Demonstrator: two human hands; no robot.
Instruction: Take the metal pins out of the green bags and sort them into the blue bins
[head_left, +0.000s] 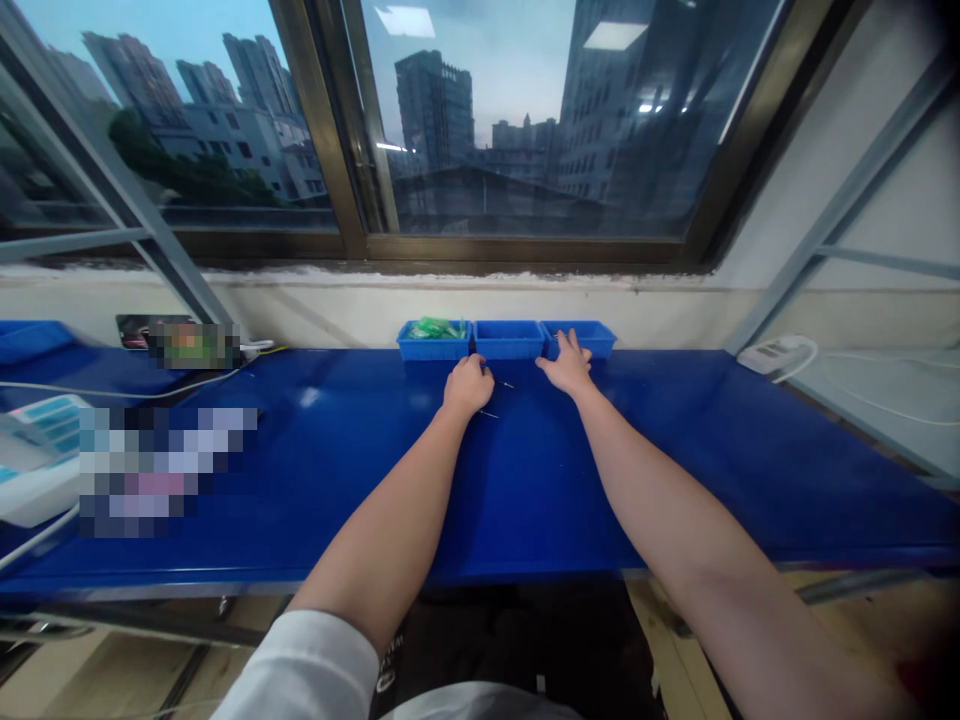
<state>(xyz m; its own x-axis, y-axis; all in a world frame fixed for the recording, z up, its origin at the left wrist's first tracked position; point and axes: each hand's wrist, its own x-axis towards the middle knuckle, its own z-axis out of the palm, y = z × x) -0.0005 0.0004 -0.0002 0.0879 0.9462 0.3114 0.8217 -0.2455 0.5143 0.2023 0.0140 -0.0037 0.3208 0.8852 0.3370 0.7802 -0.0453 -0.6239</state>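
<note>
Work lightly with your right hand (pixel 569 370), spread wide at the right bin (pixel 603 343); your left hand (pixel 468 385) is curled, its hold unclear.

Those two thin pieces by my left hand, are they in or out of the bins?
Out: both thin pieces show against the tabletop, in front of the bins.

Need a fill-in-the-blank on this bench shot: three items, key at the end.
1. Among the three blue bins in a row, the green material lies in the ____ one.
2. The right hand is at the ____ one of that row.
3. The thin pieces on the table lie nearest the person's ____ hand.

Missing words: leftmost; rightmost; left.
</note>
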